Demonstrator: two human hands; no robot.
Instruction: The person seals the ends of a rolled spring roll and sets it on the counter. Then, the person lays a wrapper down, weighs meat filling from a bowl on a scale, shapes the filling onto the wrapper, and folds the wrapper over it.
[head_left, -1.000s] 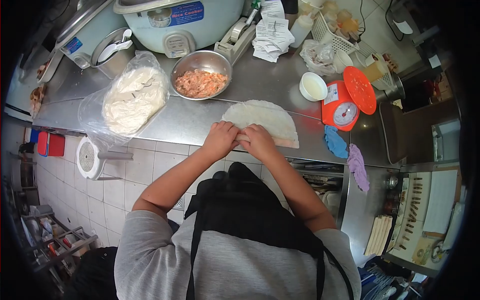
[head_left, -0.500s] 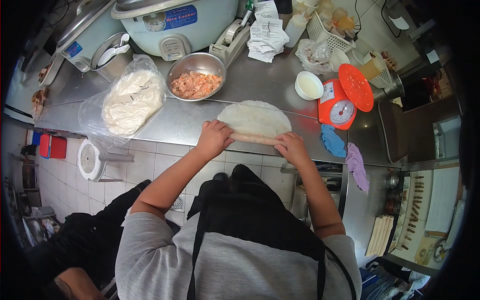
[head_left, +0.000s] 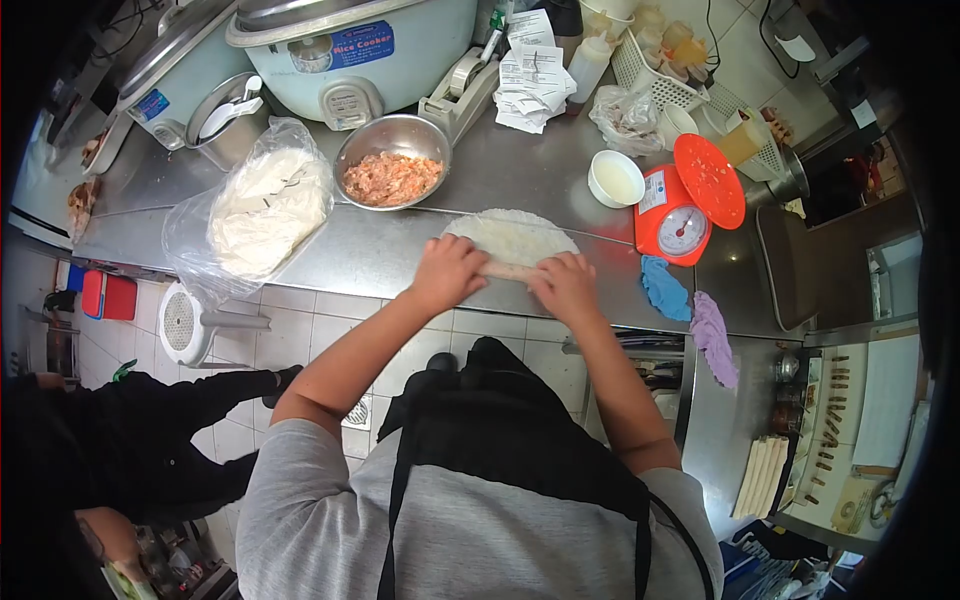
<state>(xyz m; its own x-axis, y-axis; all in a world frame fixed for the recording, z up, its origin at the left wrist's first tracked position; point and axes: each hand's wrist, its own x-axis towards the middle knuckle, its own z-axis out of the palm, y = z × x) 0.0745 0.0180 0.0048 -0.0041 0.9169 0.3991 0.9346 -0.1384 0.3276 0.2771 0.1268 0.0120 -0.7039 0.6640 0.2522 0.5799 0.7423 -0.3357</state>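
In the middle of the frame, a pale rolled strip [head_left: 508, 271] is handled along the near edge of a thin round wrapper sheet [head_left: 515, 232], which is spread on the steel counter [head_left: 370, 250]. The strip's left end is covered by the left hand [head_left: 449, 272] and its right end by the right hand [head_left: 564, 287]. On both hands the fingers are held close together and bent over the strip; the thumbs are mostly hidden, so whether the strip is pinched or only pressed cannot be told. Between the hands, a short length of the strip is left exposed.

At the upper centre-left, the words "Rice Cooker" can be read on the blue label [head_left: 362, 44] of a large pale cooker [head_left: 425, 80]; the smaller print above them cannot be made out. Another blue label [head_left: 152, 105] is carried by the cooker at the upper left, its lettering too small to be read. Printed paper slips [head_left: 533, 65] are piled at the upper centre, their lines illegible. A white sticker [head_left: 655, 190] is borne by the orange scale [head_left: 647, 235] on the right, beside its round dial.

Left of centre, orange-pink filling [head_left: 393, 178] is held in a metal bowl [head_left: 395, 132], and a stack of pale sheets [head_left: 270, 212] is partly wrapped in clear plastic. At the lower right, several pale rolls [head_left: 762, 477] are lined up side by side.
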